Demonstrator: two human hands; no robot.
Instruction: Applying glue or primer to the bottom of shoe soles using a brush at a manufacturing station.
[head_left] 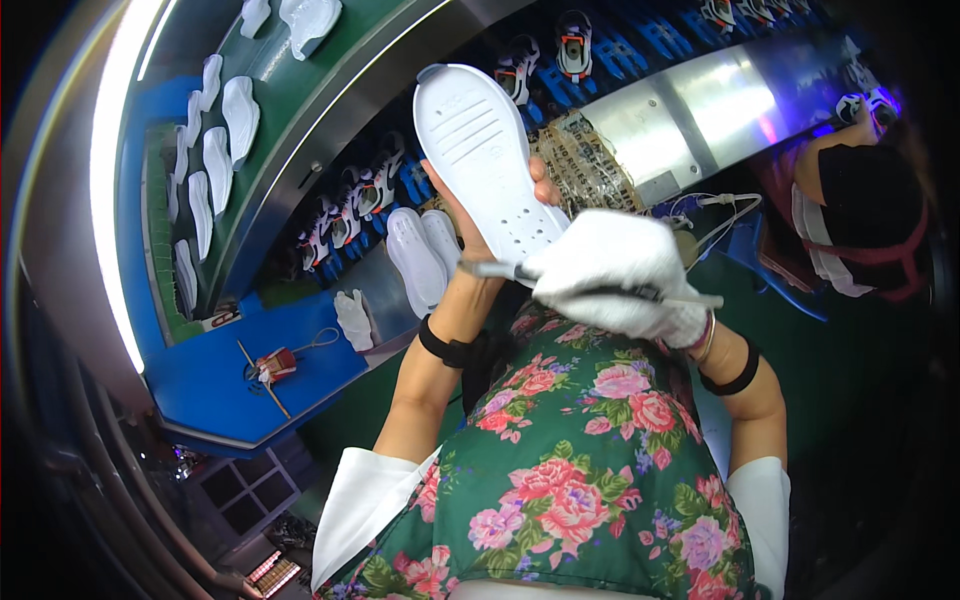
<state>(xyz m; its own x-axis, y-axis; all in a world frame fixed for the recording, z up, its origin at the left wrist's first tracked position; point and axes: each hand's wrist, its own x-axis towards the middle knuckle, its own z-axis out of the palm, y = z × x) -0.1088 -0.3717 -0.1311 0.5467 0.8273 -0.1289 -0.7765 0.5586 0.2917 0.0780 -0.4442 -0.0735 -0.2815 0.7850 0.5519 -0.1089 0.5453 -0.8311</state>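
My bare left hand [470, 228] grips a white shoe sole [478, 150], its thumb and fingers on opposite edges. The sole tilts upward, showing a grooved face with small holes toward its near end. In a white glove, my right hand [610, 270] is closed around a slim brush [500, 269], whose handle sticks out to the right. The brush's greyish tip lies by my left wrist, near the sole's lower end; whether it touches the sole I cannot tell. Glove and motion blur hide part of the brush and of the sole's near end.
More white soles [415, 262] lie on a ledge to the left, others on the green conveyor belt [265, 70]. Shoes [573, 50] stand on blue racks behind. A blue side table [200, 385] carries a reddish container [277, 365]. Another person [865, 200] is at the right.
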